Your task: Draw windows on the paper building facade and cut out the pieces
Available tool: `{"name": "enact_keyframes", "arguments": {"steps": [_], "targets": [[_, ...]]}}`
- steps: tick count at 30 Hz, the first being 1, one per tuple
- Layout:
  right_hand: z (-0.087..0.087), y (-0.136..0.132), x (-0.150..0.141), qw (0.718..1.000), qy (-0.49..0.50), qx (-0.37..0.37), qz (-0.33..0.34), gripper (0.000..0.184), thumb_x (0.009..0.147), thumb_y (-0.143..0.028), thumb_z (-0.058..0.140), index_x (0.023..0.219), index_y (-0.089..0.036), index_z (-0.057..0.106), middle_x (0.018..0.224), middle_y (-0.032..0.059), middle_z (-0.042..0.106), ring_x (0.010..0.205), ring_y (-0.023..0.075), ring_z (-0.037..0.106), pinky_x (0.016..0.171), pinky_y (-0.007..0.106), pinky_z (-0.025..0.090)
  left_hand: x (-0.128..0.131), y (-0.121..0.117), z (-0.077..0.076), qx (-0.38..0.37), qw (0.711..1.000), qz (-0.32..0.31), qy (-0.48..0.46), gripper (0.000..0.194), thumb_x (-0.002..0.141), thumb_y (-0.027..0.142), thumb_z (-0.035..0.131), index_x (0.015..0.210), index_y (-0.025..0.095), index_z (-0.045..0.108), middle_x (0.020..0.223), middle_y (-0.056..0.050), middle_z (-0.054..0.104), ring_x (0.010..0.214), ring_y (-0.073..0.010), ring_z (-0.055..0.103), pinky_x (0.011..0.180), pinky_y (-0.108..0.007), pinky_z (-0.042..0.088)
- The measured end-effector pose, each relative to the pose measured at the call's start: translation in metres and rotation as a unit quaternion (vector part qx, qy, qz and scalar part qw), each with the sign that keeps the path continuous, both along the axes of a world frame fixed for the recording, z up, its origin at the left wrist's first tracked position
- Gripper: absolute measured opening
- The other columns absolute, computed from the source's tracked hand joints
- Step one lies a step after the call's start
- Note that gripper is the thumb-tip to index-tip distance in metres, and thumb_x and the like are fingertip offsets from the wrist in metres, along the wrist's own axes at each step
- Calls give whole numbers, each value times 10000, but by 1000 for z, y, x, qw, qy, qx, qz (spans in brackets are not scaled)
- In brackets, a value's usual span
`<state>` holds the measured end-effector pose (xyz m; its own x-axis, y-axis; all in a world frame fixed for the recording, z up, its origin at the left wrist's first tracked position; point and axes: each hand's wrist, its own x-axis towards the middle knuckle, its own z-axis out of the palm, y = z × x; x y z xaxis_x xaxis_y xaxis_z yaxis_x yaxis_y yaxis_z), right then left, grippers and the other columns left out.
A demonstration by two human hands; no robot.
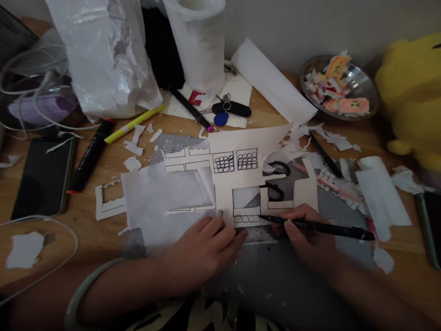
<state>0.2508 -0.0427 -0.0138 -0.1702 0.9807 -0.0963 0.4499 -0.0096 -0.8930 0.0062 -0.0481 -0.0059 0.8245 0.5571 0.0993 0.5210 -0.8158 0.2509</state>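
A cut-out sheet of white paper (225, 184) lies in front of me, with drawn rectangles, rows of circles and openings cut through it. In my right hand (310, 234) is a black fine-tip pen (327, 226), closed between thumb and fingers. The pen tip touches the paper by a small box with a row of circles. My left hand (210, 246) has its fingers curled and pressed together at the paper's lower edge, holding it; the fingertips are partly hidden. Black scissor handles (275, 191) show through the openings on the right. A plain sheet (151, 197) lies under the left part.
A grey cutting mat (344, 207) lies beneath, with paper scraps around. Markers, including a yellow one (134, 123), and a phone (43, 174) lie left. Behind stand a white plastic bag (106, 59), a paper roll (200, 50) and a metal bowl (306, 99). A yellow plush (406, 96) is right.
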Motion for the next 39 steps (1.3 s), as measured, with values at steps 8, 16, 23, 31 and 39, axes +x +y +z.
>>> {"name": "enact_keyframes", "arguments": {"steps": [8,16,23,31,39], "targets": [[2,2,-2,1000,-6,8,3,8,802,-215,534,795,-212,537,704,12,636,577,151,638,523,259,532,-1,0,0,-9,1000,-6,1,385,861,180,475,1232,81,456,864,-63,555,760,-188,460,668,-339,411],[1,2,-4,1000,-20,19,14,11,798,-211,521,804,-211,531,722,19,631,593,157,636,541,272,525,0,1,0,3,1000,-2,-11,357,864,177,471,1207,75,476,841,-54,555,751,-186,463,652,-338,413],[8,7,-7,998,-37,40,38,37,786,-178,500,770,-207,518,690,9,617,569,141,620,510,241,506,0,1,1,2,1000,-3,-11,354,863,174,468,1203,74,476,835,-55,553,747,-181,462,648,-334,408],[9,9,-6,996,-44,43,62,37,775,-176,510,765,-211,512,683,3,618,580,139,608,513,234,493,1,1,0,-2,1000,1,-16,361,847,174,504,1195,78,488,826,-48,549,735,-180,448,629,-323,381],[6,6,-4,998,-16,-5,61,51,792,-192,493,753,-203,524,691,17,609,581,146,607,520,255,499,2,2,1,5,1000,5,-22,325,871,169,450,1179,80,498,811,-47,548,722,-174,444,633,-322,385]]}}
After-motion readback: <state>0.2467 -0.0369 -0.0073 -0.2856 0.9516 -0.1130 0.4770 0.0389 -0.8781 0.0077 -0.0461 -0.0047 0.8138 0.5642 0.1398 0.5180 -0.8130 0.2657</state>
